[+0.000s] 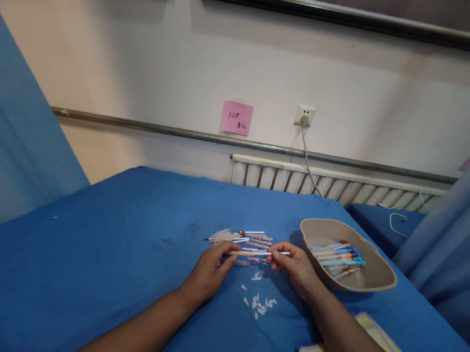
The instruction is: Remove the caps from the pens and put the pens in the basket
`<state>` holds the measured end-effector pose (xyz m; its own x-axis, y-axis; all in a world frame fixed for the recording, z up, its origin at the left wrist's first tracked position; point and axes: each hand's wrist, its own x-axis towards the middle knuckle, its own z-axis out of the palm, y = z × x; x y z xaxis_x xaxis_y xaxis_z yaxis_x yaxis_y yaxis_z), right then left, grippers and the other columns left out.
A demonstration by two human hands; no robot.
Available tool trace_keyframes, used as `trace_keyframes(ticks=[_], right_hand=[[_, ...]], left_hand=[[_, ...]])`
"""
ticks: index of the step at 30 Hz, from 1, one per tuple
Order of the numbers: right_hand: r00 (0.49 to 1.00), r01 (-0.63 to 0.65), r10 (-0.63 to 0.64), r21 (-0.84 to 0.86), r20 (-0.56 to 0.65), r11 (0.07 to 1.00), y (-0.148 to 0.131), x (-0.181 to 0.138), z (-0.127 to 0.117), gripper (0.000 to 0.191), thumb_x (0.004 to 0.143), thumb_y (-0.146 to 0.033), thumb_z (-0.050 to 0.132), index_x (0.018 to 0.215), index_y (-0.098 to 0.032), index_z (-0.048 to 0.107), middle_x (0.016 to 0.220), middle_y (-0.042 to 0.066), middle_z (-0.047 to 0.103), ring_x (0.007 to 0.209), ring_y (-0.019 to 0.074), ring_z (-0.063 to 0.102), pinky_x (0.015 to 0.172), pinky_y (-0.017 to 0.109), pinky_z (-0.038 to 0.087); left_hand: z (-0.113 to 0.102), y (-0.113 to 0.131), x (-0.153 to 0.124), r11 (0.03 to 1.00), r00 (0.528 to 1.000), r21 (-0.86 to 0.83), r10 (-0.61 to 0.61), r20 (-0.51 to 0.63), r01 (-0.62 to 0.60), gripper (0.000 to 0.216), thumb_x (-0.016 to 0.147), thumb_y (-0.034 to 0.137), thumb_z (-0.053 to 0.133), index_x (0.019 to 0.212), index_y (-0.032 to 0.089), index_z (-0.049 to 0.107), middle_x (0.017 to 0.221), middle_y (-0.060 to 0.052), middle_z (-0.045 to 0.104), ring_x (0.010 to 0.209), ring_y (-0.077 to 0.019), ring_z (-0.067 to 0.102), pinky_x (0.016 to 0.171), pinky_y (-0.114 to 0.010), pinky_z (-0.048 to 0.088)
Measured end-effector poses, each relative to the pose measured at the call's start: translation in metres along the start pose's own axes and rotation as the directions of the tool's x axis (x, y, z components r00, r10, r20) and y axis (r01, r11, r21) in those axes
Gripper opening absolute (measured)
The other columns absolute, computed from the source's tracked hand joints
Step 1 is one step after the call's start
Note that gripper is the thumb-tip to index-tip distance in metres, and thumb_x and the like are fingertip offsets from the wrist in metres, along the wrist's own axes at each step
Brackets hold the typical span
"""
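Note:
My left hand is closed on one end of a peach-coloured pen barrel, held level just above the blue sheet. My right hand pinches a thin white pen refill at the barrel's other end. I cannot tell how far the refill sits inside the barrel. Behind and under my hands lie several loose pen barrels and refills, partly hidden by my fingers. Nearer to me, small white cone-shaped pen tips are scattered on the sheet.
A beige basket with several assembled-looking pens stands at the right. A yellow cloth lies near my right forearm. Behind the blue-covered surface are a radiator and a plugged-in cable. Blue curtains hang at both sides.

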<state>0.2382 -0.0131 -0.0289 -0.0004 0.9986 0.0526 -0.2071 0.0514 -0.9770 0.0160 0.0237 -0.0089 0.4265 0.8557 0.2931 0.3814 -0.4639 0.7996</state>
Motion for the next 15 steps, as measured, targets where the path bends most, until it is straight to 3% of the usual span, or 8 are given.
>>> trace_keyframes(ticks=[10, 15], right_hand=[[0.965, -0.029, 0.06, -0.124, 0.255, 0.992, 0.009, -0.005, 0.016, 0.04, 0.077, -0.058, 0.055, 0.086, -0.019, 0.052, 0.077, 0.002, 0.064, 0.059, 0.0118, 0.058, 0.054, 0.023, 0.038], [0.957, -0.029, 0.065, -0.129, 0.282, 0.991, 0.006, -0.009, 0.019, 0.045, 0.082, -0.06, 0.045, 0.102, -0.02, 0.046, 0.082, 0.003, 0.062, 0.063, 0.0135, 0.059, 0.057, 0.025, 0.041]], left_hand=[[0.005, 0.011, -0.004, 0.988, 0.997, -0.141, -0.07, -0.011, 0.068, 0.014, 0.074, 0.028, 0.061, 0.08, 0.016, 0.06, 0.074, -0.001, 0.061, 0.071, -0.0163, 0.056, 0.067, -0.024, 0.044], [0.007, 0.014, -0.007, 0.983, 0.997, -0.167, -0.068, 0.033, 0.072, 0.014, 0.074, 0.029, 0.061, 0.076, 0.015, 0.059, 0.072, 0.0, 0.062, 0.07, -0.0155, 0.056, 0.066, -0.024, 0.043]])
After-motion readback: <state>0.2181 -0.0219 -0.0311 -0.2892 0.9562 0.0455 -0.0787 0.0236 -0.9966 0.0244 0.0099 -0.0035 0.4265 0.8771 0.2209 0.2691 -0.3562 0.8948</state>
